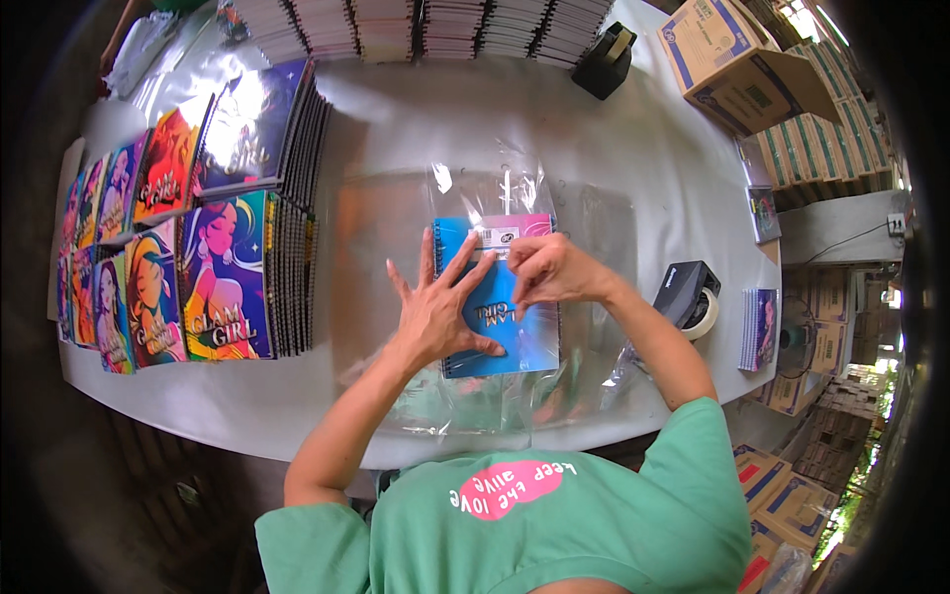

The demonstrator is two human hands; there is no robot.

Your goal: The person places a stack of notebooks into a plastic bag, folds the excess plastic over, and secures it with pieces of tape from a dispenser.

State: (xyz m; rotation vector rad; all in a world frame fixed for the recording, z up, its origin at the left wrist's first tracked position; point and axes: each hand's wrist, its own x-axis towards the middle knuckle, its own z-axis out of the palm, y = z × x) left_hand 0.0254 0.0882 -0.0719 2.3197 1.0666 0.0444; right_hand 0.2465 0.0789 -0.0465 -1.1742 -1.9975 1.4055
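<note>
A blue spiral notebook (524, 337) lies in a clear plastic sleeve (495, 193) in the middle of the white table (633, 168). My left hand (435, 307) rests flat on the notebook's left half with fingers spread wide. My right hand (554, 269) pinches at the sleeve's folded flap near the notebook's top edge, fingers curled together. More clear sleeves (475, 406) lie spread under the notebook toward the table's near edge.
Stacks of colourful spiral notebooks (228, 277) fill the left side. Rows of stacked notebooks (426, 25) line the far edge. A black tape dispenser (690, 295) sits right of my right arm, another (606, 59) at the back. Cardboard boxes (742, 64) stand at the right.
</note>
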